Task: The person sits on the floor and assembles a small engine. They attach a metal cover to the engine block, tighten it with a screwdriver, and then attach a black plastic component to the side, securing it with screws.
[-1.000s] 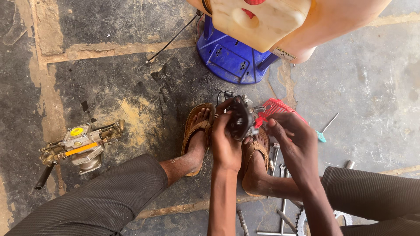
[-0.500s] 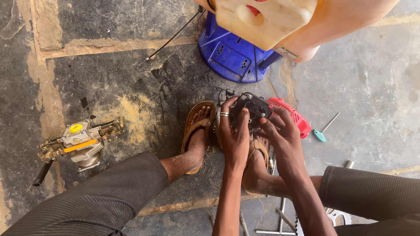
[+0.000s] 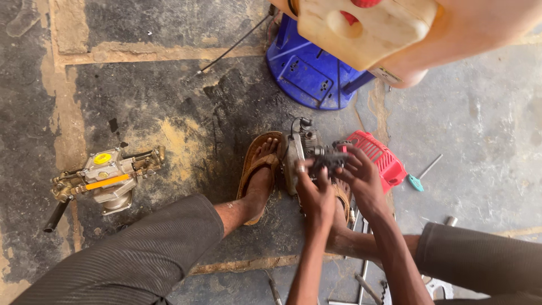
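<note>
Engine part (image 3: 326,160) now lower, upright between both hands (image 3: 339,189)

Small engine (image 3: 302,151) between sandalled feet, pump (image 3: 107,179) far left

A brass pump unit (image 3: 104,178) lies well apart from the blue stool (image 3: 316,76) and red cover (image 3: 377,157).

Small engine (image 3: 302,155), floor level. Left: sandalled foot (image 3: 259,175) close beside it, bare floor beyond up to the brass pump unit (image 3: 104,178). Right: red cover (image 3: 375,158) close against it. Behind: blue stool (image 3: 316,70) blocks. Right of red cover: screwdriver (image 3: 420,176), then open floor.
</note>
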